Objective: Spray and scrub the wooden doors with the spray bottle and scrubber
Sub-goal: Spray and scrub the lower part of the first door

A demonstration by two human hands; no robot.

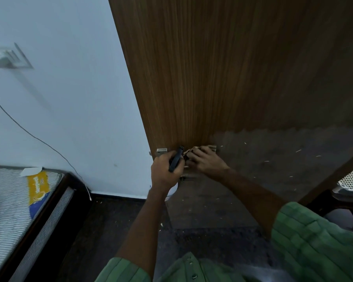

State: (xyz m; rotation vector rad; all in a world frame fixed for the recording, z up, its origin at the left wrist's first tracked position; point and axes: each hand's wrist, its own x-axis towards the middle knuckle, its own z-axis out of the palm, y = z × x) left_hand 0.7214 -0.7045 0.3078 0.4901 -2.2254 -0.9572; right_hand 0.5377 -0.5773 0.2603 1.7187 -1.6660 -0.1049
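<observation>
Both hands work low on the wooden door (192,78): left hand (164,171) grips the spray bottle (175,160), right hand (205,160) just beside presses the scrubber (198,149). Scrubbing seems underway; next probably needs fresh spray.

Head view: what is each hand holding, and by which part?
The left hand grips the spray bottle around its neck, below the black head. The right hand presses a bunched cloth against the door near the handle.

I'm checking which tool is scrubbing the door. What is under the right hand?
Under the right hand, a brown patterned scrubber or cloth is pressed to the wooden door near the metal handle. Only its edges show; the hand covers the rest.
</observation>
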